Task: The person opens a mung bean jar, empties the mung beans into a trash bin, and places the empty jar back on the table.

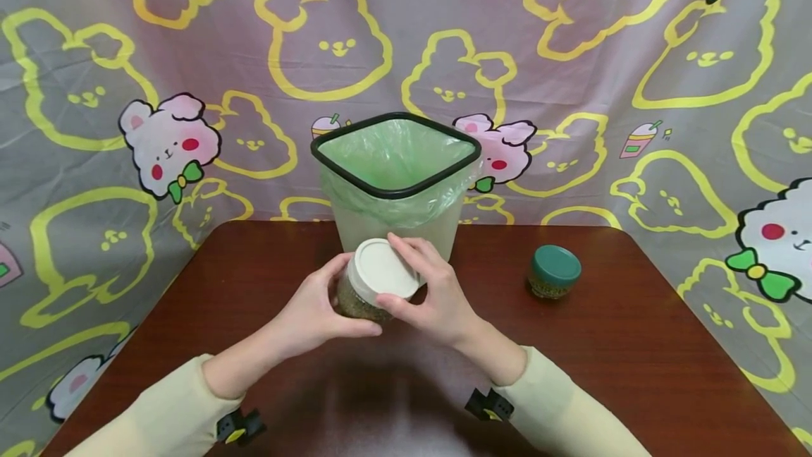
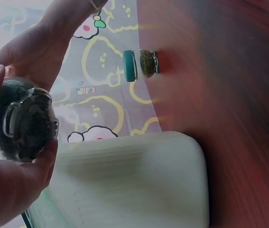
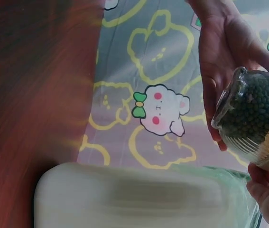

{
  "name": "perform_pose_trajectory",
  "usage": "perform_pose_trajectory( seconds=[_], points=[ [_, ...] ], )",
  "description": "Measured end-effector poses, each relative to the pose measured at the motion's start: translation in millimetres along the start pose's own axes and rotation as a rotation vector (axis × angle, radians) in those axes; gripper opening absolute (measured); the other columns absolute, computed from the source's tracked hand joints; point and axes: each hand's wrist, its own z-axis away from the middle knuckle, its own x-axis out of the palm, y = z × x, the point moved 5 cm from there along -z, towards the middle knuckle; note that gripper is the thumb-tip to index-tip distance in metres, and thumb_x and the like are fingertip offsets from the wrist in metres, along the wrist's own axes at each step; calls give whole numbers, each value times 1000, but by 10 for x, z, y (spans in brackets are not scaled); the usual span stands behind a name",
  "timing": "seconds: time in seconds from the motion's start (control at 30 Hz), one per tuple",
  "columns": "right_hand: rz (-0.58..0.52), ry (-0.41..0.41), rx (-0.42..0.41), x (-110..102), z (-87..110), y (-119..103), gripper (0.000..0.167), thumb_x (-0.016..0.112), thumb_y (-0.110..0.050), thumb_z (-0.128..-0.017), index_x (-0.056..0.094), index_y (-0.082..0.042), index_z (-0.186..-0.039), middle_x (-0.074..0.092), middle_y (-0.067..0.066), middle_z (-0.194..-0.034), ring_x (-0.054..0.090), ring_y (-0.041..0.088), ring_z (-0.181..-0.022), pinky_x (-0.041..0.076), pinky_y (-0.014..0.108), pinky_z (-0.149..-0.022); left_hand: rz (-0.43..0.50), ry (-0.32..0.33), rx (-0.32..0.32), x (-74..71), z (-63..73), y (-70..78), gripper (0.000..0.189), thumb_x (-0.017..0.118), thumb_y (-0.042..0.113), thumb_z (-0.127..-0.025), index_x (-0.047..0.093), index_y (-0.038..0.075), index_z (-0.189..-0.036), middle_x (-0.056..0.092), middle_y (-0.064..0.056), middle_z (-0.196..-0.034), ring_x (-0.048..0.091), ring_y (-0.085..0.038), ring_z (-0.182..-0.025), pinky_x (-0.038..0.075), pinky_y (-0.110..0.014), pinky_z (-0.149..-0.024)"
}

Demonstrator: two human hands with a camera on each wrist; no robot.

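Observation:
Over the table in front of the bin, a glass jar [image 1: 357, 302] with a white lid [image 1: 385, 270] is held tilted, the lid toward the head camera. My left hand [image 1: 317, 302] grips the glass body, its thumb along the lower side. The right hand [image 1: 438, 295] pinches the lid between thumb and fingers at its edge. The right wrist view shows small green, bean-like grains [image 3: 255, 107] inside the jar. Its glass base [image 2: 30, 123] faces the left wrist camera. The lid appears seated on the jar; whether it is loose I cannot tell.
A pale waste bin [image 1: 355, 224] with a black rim [image 1: 393, 194] and green plastic liner [image 1: 406, 210] stands at the back of the brown table [image 1: 634, 344]. To its right is a second jar [image 1: 553, 273] with a dark green lid. A patterned cloth [image 1: 571, 90] hangs behind.

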Motion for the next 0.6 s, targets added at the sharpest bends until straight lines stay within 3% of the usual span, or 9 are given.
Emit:
perform_pose_trajectory(
  seconds=[0.07,0.33,0.5,0.6],
  points=[
    [-9,7,11,-27,4,7,77,62,-55,-89,51,6,-135,56,15,-123,54,26,-108,49,33,-83,-20,2,13,14,-8,13,81,91,15,-65,49,3,-134,59,-8,-120,58,-23,-101,53,-32,-79],
    [29,-31,89,-121,15,-8,84,59,-65,-85,53,3,-135,58,10,-125,53,21,-111,48,35,-83,-138,17,33,44,-15,78,81,92,28,-64,53,10,-134,62,1,-117,58,-15,-101,50,-37,-85],
    [16,-40,116,-187,46,-27,86,64,-64,-81,54,1,-135,59,9,-124,53,22,-111,49,34,-81,-183,9,34,74,-29,110,85,92,32,-63,51,13,-135,62,6,-118,58,-11,-103,49,-37,-87],
    [-27,-21,114,-210,58,-23,82,69,-60,-80,55,-1,-134,59,8,-122,54,22,-108,49,32,-80,-198,11,74,91,-44,138,85,92,32,-62,52,12,-134,63,7,-117,58,-10,-102,49,-35,-86]
  ],
)
